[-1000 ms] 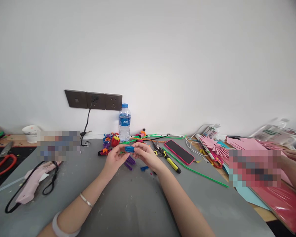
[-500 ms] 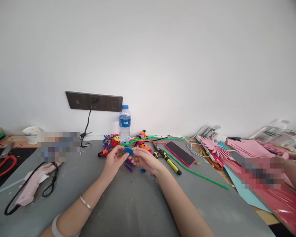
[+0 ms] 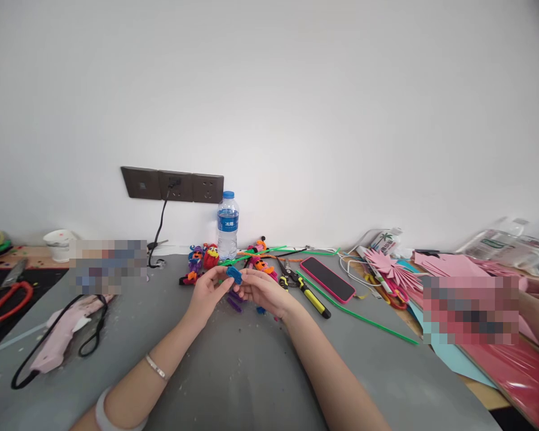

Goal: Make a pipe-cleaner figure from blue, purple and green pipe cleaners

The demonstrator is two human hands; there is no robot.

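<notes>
Small blue pipe-cleaner coil (image 3: 234, 275) pinched between fingertips of left hand (image 3: 208, 291) and right hand (image 3: 265, 290), raised just above grey mat (image 3: 233, 371), in front of water bottle (image 3: 227, 225). Left thumb and forefinger closed on coil's left end; right fingertips (image 3: 246, 276) pressed on its right end, remaining fingers loosely curled. Purple pipe-cleaner pieces (image 3: 236, 301) on mat directly beneath hands. Blue label on bottle, white lettering too small to read. Pliers (image 3: 302, 288) with yellow-black handles and phone (image 3: 327, 278) in pink case just right of right hand. Pink glue gun (image 3: 60, 334) well left. Wall sockets (image 3: 172, 184) unmarked.
</notes>
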